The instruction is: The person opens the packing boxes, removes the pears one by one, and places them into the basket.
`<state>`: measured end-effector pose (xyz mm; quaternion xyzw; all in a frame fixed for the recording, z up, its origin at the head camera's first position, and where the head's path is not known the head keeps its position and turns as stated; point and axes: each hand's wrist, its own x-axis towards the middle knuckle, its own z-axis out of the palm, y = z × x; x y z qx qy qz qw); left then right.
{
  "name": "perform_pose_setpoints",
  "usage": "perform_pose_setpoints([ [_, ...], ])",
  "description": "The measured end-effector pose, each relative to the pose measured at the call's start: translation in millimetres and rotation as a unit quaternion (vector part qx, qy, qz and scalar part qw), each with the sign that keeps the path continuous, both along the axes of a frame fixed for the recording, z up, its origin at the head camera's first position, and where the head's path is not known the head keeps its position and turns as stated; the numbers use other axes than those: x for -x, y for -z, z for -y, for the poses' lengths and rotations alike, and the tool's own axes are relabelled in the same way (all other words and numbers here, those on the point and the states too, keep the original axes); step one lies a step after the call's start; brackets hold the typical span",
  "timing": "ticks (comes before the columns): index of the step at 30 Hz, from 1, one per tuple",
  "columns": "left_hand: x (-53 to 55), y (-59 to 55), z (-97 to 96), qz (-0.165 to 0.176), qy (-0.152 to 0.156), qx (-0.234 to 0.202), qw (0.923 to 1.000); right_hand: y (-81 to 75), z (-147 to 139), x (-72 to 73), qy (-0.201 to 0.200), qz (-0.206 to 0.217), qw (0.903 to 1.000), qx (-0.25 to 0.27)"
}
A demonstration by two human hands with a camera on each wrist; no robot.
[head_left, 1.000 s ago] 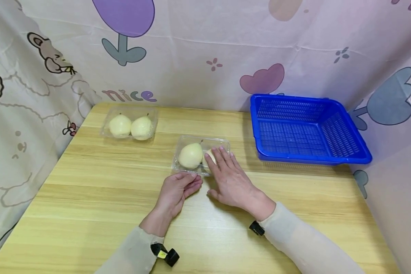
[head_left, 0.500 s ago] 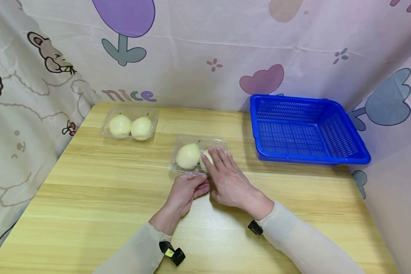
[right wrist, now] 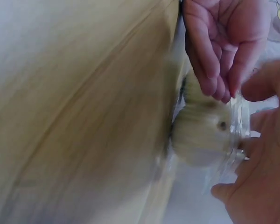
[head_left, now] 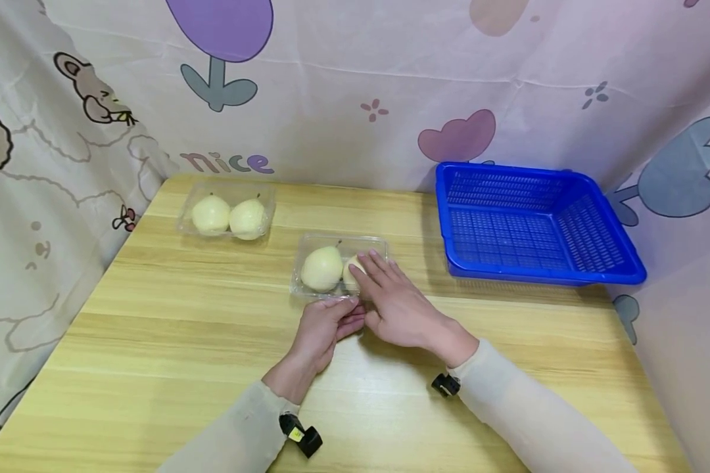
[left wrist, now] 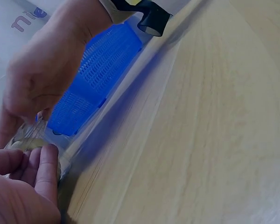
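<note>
A clear plastic fruit box [head_left: 298, 279] with two pale yellow pears lies mid-table in the head view. Its left pear [head_left: 322, 268] shows whole; fingers partly cover the right pear [head_left: 352, 272]. My left hand [head_left: 327, 332] pinches the box's near edge between thumb and fingers. Over the right end, my right hand [head_left: 402, 312] lies with fingers extended on the lid. In the right wrist view, the box [right wrist: 240, 121] stands between the left hand [right wrist: 226, 44] and the right hand [right wrist: 263, 168]. Exactly how the lid's edge is fastened cannot be seen.
Another clear box [head_left: 190, 197] holding two pears sits at the table's back left. A blue slotted plastic basket [head_left: 541, 276] stands at the back right. Patterned cloth [head_left: 343, 79] hangs behind the wooden table [head_left: 154, 341].
My left hand has moved right along the box's near edge, close to the right hand. The box has shifted slightly left. My right hand has stayed over its right end.
</note>
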<state>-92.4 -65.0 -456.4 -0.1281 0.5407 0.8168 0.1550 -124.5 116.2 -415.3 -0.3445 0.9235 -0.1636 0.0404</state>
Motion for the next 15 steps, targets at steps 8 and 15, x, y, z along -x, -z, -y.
perform_pose_setpoints([
  [8,-0.5,-1.7,0.6,-0.006,-0.006,-0.004,1.0,4.3,-7,7.5,0.013,-0.018,0.9991,0.035],
  [15,-0.2,-3.3,0.2,0.002,-0.013,-0.002,0.9999,5.6,-16,16.8,0.11,0.019,0.9883,0.104],
])
